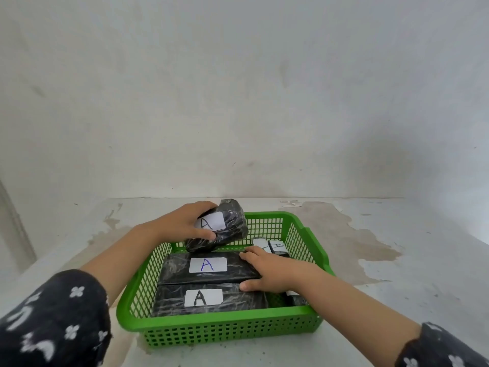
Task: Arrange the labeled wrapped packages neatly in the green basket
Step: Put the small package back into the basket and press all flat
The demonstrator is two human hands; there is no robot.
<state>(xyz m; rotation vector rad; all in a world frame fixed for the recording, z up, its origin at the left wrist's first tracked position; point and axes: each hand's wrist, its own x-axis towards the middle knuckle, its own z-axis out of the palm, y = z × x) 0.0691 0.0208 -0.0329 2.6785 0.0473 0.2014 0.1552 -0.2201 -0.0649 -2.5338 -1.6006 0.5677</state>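
Observation:
A green mesh basket [222, 329] sits on the table in front of me. Two flat black wrapped packages lie in it side by side: the front package [238, 300] and the middle package [174, 268], each with a white "A" label. My left hand [182, 223] grips a lumpy black wrapped package [232, 223] with an "A" label, held over the basket's back left part. My right hand [270, 271] clasps the right end of the middle package, fingers on top and thumb at its near edge. A small labeled package [276, 246] lies at the back right, partly hidden.
The white table [397, 274] is stained and ends at a grey wall [238, 102] just behind the basket. Another dark package [297, 299] shows in the basket's front right corner, mostly covered by my right wrist.

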